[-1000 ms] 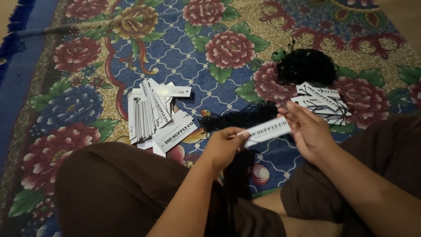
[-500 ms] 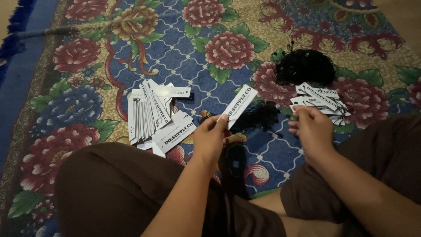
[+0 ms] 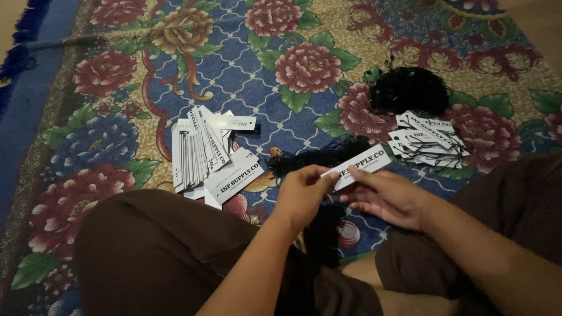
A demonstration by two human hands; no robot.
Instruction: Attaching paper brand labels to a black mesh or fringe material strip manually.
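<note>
So the person is sitting cross-legged on a floral carpet [image 3: 117,76], and both hands are clamped on the same white card tag [image 3: 358,165], held up just above the lap. The left hand [image 3: 304,196] pinches the tag's near-left end between thumb and fingertips, while the right hand [image 3: 386,196] grips it from the underside, a bit further along. The tag's long axis runs on a slant, from lower left by the hands up to the right and away from the body, so most of its length sticks out past the right hand's fingers.

Right behind it, a bundle of black strings [image 3: 319,159] lies on the carpet, closer to the left hand. The stack of white tags [image 3: 205,155] sits well off to the left, and a smaller pile of tags [image 3: 430,140] lies on the right, with a black tangle of cord [image 3: 408,90] just behind it.
</note>
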